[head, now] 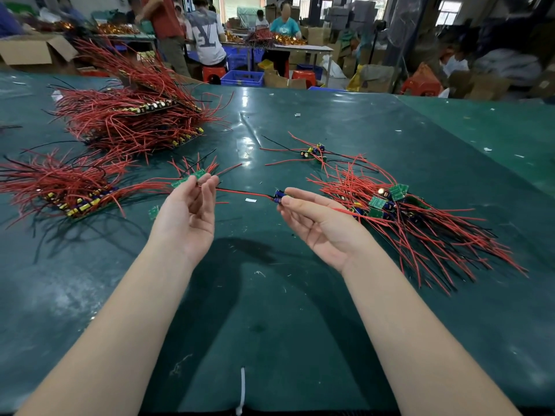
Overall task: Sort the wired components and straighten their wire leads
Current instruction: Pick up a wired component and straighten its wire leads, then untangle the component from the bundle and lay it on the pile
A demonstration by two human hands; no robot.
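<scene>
Blurred: workers (207,34) at upper centre. Cut off at left edge: red wire pile (60,181). Forearms cropped below.

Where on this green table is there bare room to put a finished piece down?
Bare mat lies between the forearms, and more at the far right beyond the loose wire heap. Crowded: the stacked bundles far left, the bundle beside the left hand, and the heap beside the right hand.
</scene>
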